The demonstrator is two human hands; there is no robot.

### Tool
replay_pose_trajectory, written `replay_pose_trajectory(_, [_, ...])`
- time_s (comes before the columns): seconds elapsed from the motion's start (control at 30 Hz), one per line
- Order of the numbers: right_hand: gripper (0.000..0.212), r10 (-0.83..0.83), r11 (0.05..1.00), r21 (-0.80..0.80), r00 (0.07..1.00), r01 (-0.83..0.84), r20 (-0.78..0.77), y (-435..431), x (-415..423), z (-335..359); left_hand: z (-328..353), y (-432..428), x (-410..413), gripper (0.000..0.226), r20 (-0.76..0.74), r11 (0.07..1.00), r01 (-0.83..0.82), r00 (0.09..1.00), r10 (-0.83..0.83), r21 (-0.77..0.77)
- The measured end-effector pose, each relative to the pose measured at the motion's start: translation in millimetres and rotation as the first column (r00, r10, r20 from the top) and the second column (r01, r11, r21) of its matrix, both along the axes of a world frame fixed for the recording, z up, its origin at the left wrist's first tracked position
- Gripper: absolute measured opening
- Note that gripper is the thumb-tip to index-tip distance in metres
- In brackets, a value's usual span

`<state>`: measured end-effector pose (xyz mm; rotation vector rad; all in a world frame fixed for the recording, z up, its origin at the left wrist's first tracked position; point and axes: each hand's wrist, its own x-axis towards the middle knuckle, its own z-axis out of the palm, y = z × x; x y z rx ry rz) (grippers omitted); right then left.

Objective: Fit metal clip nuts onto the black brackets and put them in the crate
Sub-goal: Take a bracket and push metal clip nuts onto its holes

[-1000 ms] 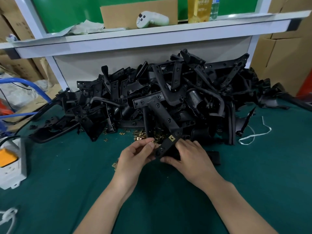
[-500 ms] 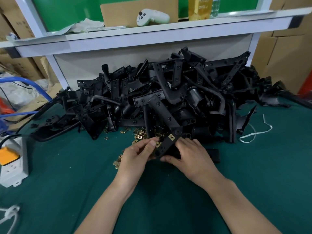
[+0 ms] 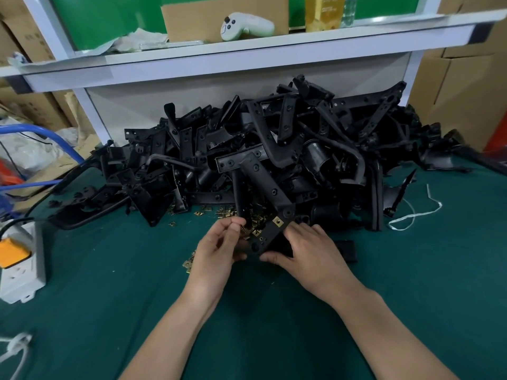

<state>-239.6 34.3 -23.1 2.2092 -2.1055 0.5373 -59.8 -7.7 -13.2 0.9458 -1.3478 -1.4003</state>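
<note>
- The green felt table (image 3: 411,283) filled the lower half of the frame as my work surface. No crate showed anywhere in view.
- The heap of black plastic brackets (image 3: 323,149) sprawled across the centre, banked against the white shelf frame (image 3: 247,64). That kept stock within reach and left me working room in front.
- The long black bracket with screw holes (image 3: 267,234) slanted out of the heap's front toward centre frame. Its holed face was tipped up at me, I judge so I could see where each nut seated.
- My right hand (image 3: 310,250) held that bracket's lower end, fingers draped over the top and thumb tucked beneath, steadying it against the push of a clip.
- My left hand (image 3: 219,250) sat just left of the bracket, thumb and forefinger pinched together at the edge of the loose nuts. I could not tell whether a nut sat in the pinch.
- A second earlier those fingertips had been down at the bracket's end, close to my right hand. They had since lifted up and away, opening a gap between the hands, probably to fetch the next nut.
- The loose brass clip nuts (image 3: 227,211) lay scattered at the heap's foot, just above my left hand, handy for picking.
- One square brass clip nut (image 3: 277,221) sat clipped on the bracket's edge just above my right fingers, unchanged from the earlier frames.
</note>
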Motion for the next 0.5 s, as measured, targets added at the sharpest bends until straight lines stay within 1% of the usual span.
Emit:
replay_pose_trajectory(0.07, [0.084, 0.001, 1.000, -0.004, 1.000, -0.001, 0.000, 0.1, 0.1, -0.3, 1.3, 0.1, 1.0, 0.019, 0.016, 0.999, 0.004, 1.000, -0.003, -0.032])
replay_pose_trajectory(0.17, [0.083, 0.003, 1.000, -0.007, 1.000, -0.003, 0.007, 0.3, 0.1, 0.0, 3.6, 1.4, 1.5, 0.018, -0.016, 1.000, 0.009, 1.000, -0.010, -0.027])
replay_pose_trajectory(0.33, [0.077, 0.012, 1.000, 0.003, 1.000, -0.012, 0.020, 0.4, -0.8, 0.5, 6.0, 2.8, 0.7, 0.019, -0.116, 0.995, 0.035, 0.993, -0.023, 0.098])
replay_pose_trajectory(0.5, [0.076, 0.012, 1.000, 0.018, 1.000, -0.012, 0.023, 0.7, -0.7, 1.7, 3.4, 2.0, 0.3, 0.012, -0.043, 0.999, 0.015, 0.999, -0.013, 0.047])
